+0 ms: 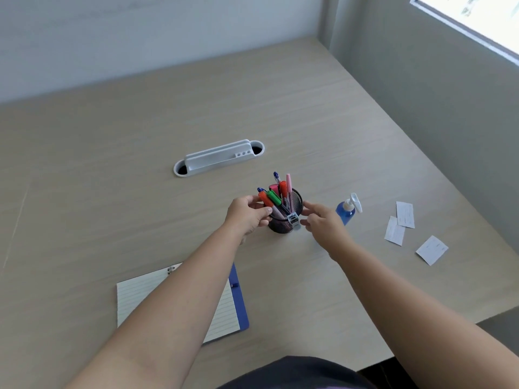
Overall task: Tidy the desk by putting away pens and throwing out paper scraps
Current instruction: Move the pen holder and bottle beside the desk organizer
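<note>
Left grip (247, 214) holds the pen cup (286, 217). Right grip (323, 223) is loose beside it. Paper scraps (404, 214) lie on the table (140, 192).

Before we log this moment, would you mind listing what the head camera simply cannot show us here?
- Print on the three paper scraps: too small and blurred.
- Lower ends of the pens: hidden inside the mesh pen cup.
- Much of the notebook: covered by the left forearm.
- Whether the right hand touches the cup: unclear; the left hand grips its rim.
- Any waste bin: out of frame.
</note>
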A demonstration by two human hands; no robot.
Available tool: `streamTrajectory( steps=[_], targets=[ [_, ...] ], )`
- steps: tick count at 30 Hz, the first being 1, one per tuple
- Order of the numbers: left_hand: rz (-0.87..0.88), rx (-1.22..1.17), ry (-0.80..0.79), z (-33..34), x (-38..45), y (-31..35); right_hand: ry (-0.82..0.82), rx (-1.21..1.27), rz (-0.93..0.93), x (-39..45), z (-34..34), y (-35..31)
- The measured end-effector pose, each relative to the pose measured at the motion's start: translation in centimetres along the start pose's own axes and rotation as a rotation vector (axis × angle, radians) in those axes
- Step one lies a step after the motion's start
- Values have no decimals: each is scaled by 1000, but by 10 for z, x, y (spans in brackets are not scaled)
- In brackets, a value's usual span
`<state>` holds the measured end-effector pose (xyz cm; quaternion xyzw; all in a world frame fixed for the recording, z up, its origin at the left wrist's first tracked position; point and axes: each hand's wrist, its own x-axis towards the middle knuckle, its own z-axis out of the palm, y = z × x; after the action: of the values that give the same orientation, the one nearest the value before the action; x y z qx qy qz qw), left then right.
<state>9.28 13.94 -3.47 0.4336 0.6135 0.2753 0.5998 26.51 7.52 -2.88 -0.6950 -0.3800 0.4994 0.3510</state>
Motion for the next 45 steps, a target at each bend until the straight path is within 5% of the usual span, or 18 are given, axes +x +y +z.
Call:
streamTrajectory(
  steps=[27, 45],
  targets=[
    [-18, -134, 193, -102, 67, 18, -177, 88, 78, 118, 103, -73],
    [42, -82, 247, -115, 112, 42, -221, 28, -3, 166, 111, -96]
  ],
)
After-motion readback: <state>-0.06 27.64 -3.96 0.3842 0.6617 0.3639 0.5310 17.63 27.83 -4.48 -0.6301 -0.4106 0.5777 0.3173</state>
